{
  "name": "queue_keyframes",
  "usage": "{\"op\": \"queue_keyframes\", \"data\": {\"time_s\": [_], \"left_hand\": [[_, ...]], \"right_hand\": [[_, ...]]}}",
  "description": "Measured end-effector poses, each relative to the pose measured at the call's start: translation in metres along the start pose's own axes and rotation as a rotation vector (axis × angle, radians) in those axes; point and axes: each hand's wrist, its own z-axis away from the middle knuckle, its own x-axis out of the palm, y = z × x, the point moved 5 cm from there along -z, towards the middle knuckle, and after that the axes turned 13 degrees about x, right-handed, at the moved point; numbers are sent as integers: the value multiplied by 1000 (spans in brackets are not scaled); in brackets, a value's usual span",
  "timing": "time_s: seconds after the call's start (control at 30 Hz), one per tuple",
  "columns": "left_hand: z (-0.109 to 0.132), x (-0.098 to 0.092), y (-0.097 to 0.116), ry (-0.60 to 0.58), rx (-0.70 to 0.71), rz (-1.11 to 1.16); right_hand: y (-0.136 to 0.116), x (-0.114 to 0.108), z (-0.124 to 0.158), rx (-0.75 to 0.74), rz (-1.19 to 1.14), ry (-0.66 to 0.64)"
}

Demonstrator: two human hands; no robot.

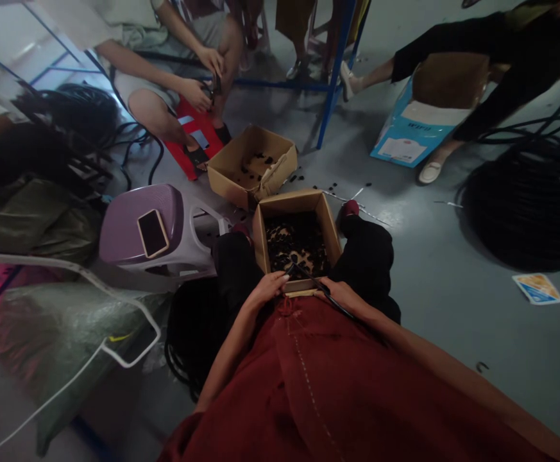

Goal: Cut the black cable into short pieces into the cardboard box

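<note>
Cable [314,280], black, thin: pinched in closed fingers of left hand [269,287] and right hand [341,294] over box [259,239], part-filled with small black pieces [297,241]; large coil [188,337] lies alongside.

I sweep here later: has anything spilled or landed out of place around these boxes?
Yes. Small black pieces lie scattered on the floor beside the farther cardboard box, not inside it. A leaflet also lies loose on the floor at right.

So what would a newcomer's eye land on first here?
Dead centre, the left hand and right hand hold a thin cable over the near edge of a cardboard box of small dark pieces. Left of it a phone lies on a purple stool; far right, a big black coil sits on the floor.
</note>
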Motion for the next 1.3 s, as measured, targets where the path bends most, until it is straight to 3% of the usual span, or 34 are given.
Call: {"op": "queue_keyframes", "data": {"time_s": [0.27, 0.6, 1.0, 1.2, 1.3], "left_hand": [[2, -2, 5, 62, 7, 32], [4, 2, 11, -41, 53, -126], [3, 2, 11, 0, 39, -141], [8, 3, 15, 34, -9, -16], [9, 6, 20, 31, -1, 42]], "right_hand": [[-2, -1, -4, -6, -14, -4], [-7, -10, -4, 34, 44, -58], [-2, -7, -2, 48, -1, -21], [-2, -21, -7, 72, -238, 82], [-11, -24, -12, 64, -456, 43]]}}
